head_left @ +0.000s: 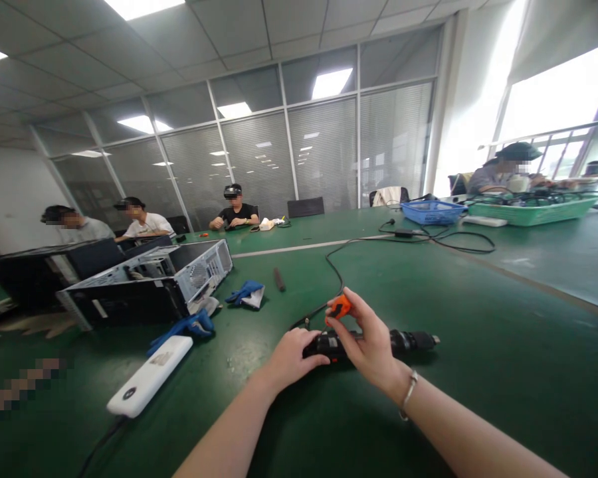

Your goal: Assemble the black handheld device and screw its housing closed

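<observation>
A black corded electric screwdriver (406, 340) lies on the green table, its tip pointing right. My left hand (295, 353) is closed around its rear end, where the cable comes out. Above the tool body, my right hand (371, 342) pinches the orange and black handle (339, 307) of what looks like a small screwdriver. Its thin shaft points down toward the rear of the electric screwdriver, close to my left fingers. Whether the tip touches the casing I cannot make out.
An open computer case (144, 285) stands at left, with blue gloves (249, 293) and a white power strip (152, 375) near it. A dark bar (279, 279) lies ahead. The black cable (335, 265) runs toward a blue basket (433, 212) and green tray (528, 211). Several people sit around the table.
</observation>
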A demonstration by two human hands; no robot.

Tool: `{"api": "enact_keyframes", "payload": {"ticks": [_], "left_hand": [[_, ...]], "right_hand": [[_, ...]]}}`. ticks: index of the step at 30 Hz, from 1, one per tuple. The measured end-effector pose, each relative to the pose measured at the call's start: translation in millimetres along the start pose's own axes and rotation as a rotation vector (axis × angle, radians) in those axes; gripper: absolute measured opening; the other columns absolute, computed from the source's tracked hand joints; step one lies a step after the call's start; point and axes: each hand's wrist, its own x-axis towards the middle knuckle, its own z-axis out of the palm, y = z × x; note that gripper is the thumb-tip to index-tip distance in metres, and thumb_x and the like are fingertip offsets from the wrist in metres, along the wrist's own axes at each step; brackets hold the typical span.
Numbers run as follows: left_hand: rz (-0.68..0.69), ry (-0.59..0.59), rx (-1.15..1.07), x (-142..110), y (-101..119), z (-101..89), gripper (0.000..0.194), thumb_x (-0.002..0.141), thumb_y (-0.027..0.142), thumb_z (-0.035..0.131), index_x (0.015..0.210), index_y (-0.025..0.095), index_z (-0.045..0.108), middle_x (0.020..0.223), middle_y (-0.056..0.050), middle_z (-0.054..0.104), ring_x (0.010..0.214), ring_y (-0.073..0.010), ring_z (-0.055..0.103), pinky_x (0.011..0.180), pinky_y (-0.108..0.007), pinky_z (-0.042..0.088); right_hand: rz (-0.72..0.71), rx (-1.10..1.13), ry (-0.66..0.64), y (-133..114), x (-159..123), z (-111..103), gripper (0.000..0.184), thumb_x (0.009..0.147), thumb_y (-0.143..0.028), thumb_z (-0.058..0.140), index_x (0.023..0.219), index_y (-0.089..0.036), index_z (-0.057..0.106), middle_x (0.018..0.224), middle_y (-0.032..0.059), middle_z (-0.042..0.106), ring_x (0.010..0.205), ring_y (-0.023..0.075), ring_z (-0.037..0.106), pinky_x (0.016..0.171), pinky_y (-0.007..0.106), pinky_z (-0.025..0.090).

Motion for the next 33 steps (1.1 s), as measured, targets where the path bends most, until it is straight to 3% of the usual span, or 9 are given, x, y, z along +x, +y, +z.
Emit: {"api": "enact_keyframes", "payload": {"ticks": [9,13,18,23,25,30,33], "left_hand": [[0.018,0.017,-0.041,1,4,-0.7,0.031,0.080,0.044,0.071,0.092,0.016,0.066,0.091,-0.004,0.068,0.083,-0.0216,0.061,0.074,-0.028,0.044],[0.019,0.033,-0.104,0,5,-1.0,0.021,0.083,0.034,0.068,0.093,0.016,0.066,0.093,-0.005,0.069,0.085,-0.0213,0.062,0.077,-0.028,0.046],[0.007,0.052,-0.157,0,6,-0.9,0.015,0.083,0.026,0.066,0.094,0.015,0.067,0.095,-0.005,0.070,0.086,-0.0213,0.063,0.078,-0.027,0.047],[-0.008,0.067,-0.199,2,3,0.4,0.015,0.080,0.020,0.065,0.093,0.013,0.068,0.096,-0.007,0.070,0.084,-0.0222,0.063,0.076,-0.027,0.048],[-0.007,0.072,-0.225,2,3,0.1,0.013,0.080,0.018,0.063,0.091,0.013,0.068,0.094,-0.007,0.071,0.084,-0.0222,0.063,0.075,-0.027,0.048],[0.004,0.057,-0.216,2,7,-3.5,0.017,0.081,0.017,0.061,0.097,0.014,0.067,0.097,-0.007,0.070,0.087,-0.0228,0.062,0.077,-0.028,0.048],[-0.046,0.030,-0.162,1,10,-7.0,0.015,0.082,0.021,0.062,0.093,0.013,0.067,0.095,-0.008,0.070,0.085,-0.0230,0.061,0.077,-0.029,0.048]], "right_hand": [[0.043,-0.022,-0.148,3,-13,15,0.059,0.090,-0.013,0.054,0.143,-0.032,0.034,0.113,0.0059,0.061,0.100,0.0187,0.062,0.087,0.035,0.054],[0.061,-0.049,-0.297,-8,-8,21,0.058,0.093,-0.013,0.046,0.145,-0.031,0.030,0.119,0.0071,0.058,0.106,0.0190,0.059,0.090,0.034,0.053],[0.109,-0.109,-0.274,-15,3,27,0.050,0.091,-0.019,0.052,0.139,-0.029,0.042,0.111,0.0073,0.058,0.097,0.0198,0.060,0.085,0.034,0.054],[0.152,-0.055,-0.369,-17,18,37,0.059,0.092,-0.008,0.038,0.145,-0.032,0.031,0.110,0.0052,0.059,0.094,0.0166,0.060,0.085,0.032,0.053],[0.183,-0.054,-0.340,-18,21,41,0.059,0.090,-0.009,0.041,0.144,-0.031,0.032,0.114,0.0058,0.058,0.097,0.0170,0.059,0.088,0.033,0.052],[0.201,-0.104,-0.169,-17,18,45,0.045,0.088,-0.015,0.052,0.131,-0.030,0.051,0.108,0.0061,0.055,0.096,0.0187,0.058,0.086,0.032,0.052],[0.168,-0.009,-0.199,-19,14,41,0.052,0.091,-0.009,0.041,0.139,-0.030,0.043,0.110,0.0059,0.057,0.097,0.0163,0.059,0.086,0.028,0.052]]}}
